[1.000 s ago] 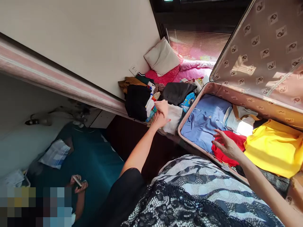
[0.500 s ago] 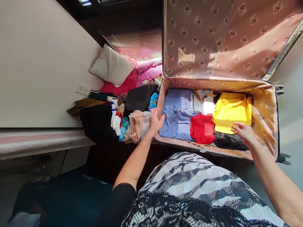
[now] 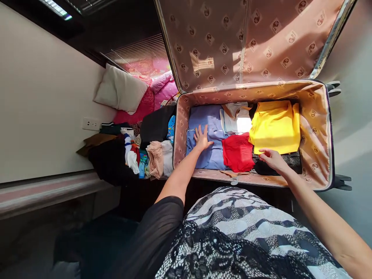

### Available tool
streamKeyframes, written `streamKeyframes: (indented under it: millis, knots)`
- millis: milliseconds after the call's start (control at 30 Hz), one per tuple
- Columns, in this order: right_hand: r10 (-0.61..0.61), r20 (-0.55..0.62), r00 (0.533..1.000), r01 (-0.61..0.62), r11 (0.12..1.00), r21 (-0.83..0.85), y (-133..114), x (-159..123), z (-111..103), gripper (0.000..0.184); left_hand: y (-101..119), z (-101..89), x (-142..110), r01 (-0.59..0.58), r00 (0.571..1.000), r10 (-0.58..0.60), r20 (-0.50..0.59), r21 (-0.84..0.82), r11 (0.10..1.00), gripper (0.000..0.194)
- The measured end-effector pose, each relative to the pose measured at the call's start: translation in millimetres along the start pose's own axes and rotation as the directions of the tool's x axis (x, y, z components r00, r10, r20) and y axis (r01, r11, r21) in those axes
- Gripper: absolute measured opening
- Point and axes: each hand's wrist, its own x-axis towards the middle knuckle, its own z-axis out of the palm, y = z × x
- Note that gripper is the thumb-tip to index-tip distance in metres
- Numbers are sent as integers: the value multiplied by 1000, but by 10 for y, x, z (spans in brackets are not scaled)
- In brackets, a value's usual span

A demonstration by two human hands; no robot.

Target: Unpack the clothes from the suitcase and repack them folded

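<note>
An open suitcase with a patterned pink lining holds folded clothes. My left hand lies with spread fingers on the blue folded garment at the suitcase's left end. My right hand is over the lower edge of the yellow folded garment, its fingers slightly curled and apart, gripping nothing. Between the two hands is a red folded garment. Behind the red one sits a white and brown garment. Dark clothing shows under the yellow piece.
The raised suitcase lid stands at the back. Left of the suitcase are piles of clothes: a black garment, a peach one and a dark grey one. A pale cushion leans by the wall, near a socket.
My left hand has moved from the suitcase's left rim onto the blue garment. My right hand has shifted left along the yellow garment's lower edge. The view has turned slightly.
</note>
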Motion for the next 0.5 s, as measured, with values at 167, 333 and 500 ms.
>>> streamKeyframes:
  millis: [167,333,500]
  knots:
    - [-243,265,933,324,886,-331,-419,22,544,35,-247,14,-669,308,951,-307,-20,51,950,105]
    - [-220,720,658,639,668,-381,-896,47,1344,32,-587,-62,-1104,-222,909,85,408,304,926,38]
    - [-213,746,630,702,567,-431,-1048,120,1873,20,-700,-114,-950,-329,859,175,480,258,908,33]
